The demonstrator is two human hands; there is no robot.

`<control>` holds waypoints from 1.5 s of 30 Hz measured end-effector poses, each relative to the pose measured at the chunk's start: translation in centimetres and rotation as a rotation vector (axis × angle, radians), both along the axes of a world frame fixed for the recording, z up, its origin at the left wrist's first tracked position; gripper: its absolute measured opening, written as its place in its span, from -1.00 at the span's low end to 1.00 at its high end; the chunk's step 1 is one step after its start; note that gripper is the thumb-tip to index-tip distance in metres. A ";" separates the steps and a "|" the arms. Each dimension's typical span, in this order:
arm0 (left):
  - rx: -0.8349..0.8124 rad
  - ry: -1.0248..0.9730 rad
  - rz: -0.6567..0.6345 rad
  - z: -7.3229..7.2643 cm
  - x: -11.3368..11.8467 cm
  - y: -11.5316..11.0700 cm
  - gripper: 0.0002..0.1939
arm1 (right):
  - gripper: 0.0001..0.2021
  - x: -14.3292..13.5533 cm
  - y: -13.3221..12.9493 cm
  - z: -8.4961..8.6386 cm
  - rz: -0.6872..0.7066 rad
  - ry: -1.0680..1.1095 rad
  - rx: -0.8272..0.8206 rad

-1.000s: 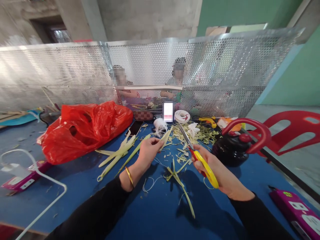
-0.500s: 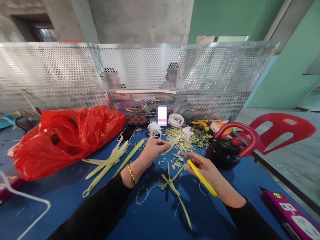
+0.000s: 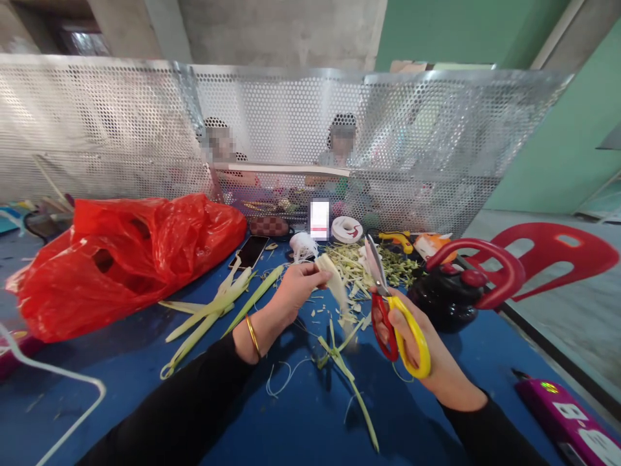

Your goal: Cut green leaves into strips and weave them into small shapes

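Observation:
My left hand (image 3: pixel 297 289) pinches the end of a pale husk-like leaf strip (image 3: pixel 336 279), which hangs down to the right of my fingers. My right hand (image 3: pixel 412 336) is wrapped round scissors (image 3: pixel 376 265) with one red and one yellow handle. The blades point up and look closed or nearly so, apart from the strip. Below, between my hands, lies a tied bundle of green stalks (image 3: pixel 339 359) with a long tail. Thin loose thread (image 3: pixel 286 378) curls beside it. Several longer pale green leaf strips (image 3: pixel 218 304) lie left of my left hand.
A red plastic bag (image 3: pixel 130 252) covers the left. Plant scraps (image 3: pixel 354 265), white thread (image 3: pixel 304 247), a white roll (image 3: pixel 347 229) and a phone (image 3: pixel 252 251) lie ahead. A black kettle (image 3: pixel 441 298) and purple device (image 3: pixel 567 414) stand right. Behind a perforated metal screen (image 3: pixel 276 110) are two people.
The scissors have turned upright and moved away from the strip, both handles now showing. The strip in my left hand has swung from pointing up-right to hanging down. The view has shifted slightly.

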State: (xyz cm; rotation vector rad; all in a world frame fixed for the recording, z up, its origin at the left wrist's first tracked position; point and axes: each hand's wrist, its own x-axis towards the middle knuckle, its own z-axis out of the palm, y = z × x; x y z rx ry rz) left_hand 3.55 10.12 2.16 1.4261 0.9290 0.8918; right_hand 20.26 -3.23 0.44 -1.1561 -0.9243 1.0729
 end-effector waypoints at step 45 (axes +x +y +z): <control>-0.051 -0.143 0.211 0.4 -0.5 0.4 -0.85 | -0.38 0.8 0.9 -1.8 -0.109 -0.326 -0.061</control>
